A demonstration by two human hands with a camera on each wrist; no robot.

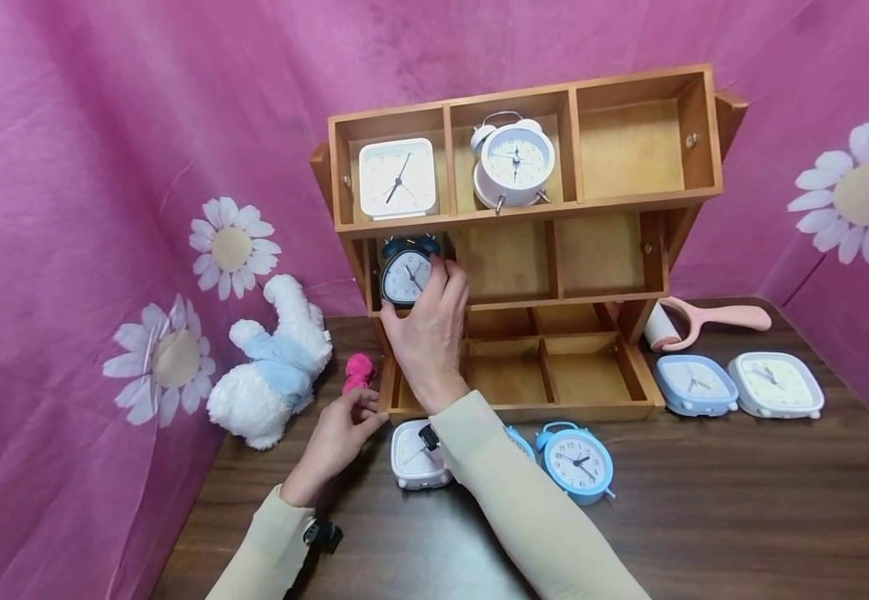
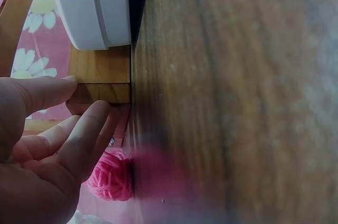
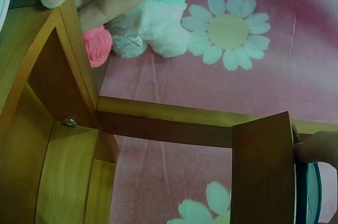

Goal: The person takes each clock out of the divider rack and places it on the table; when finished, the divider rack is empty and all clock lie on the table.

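My right hand (image 1: pixel 434 329) grips a dark teal alarm clock (image 1: pixel 404 277) with a white dial. The clock stands in the left compartment of the middle tier of a three-tier wooden shelf (image 1: pixel 629 202). In the right wrist view, the thumb lies at the clock's edge (image 3: pixel 315 197), beside the wooden front. Down at the bottom tier, my left hand (image 1: pixel 338 440) pinches the shelf's front left corner (image 2: pixel 97 93), thumb on the front and fingers on the side. A square white clock (image 2: pixel 92 10) lies close to this corner.
White clocks, one square (image 1: pixel 385 179) and one twin-bell (image 1: pixel 516 162), occupy the top tier. Before the shelf stands a blue alarm clock (image 1: pixel 578 462). Two square clocks (image 1: pixel 696 385) and a pink lint roller (image 1: pixel 726 317) lie right. A white plush toy (image 1: pixel 284 367) and pink yarn (image 1: pixel 359 368) lie left.
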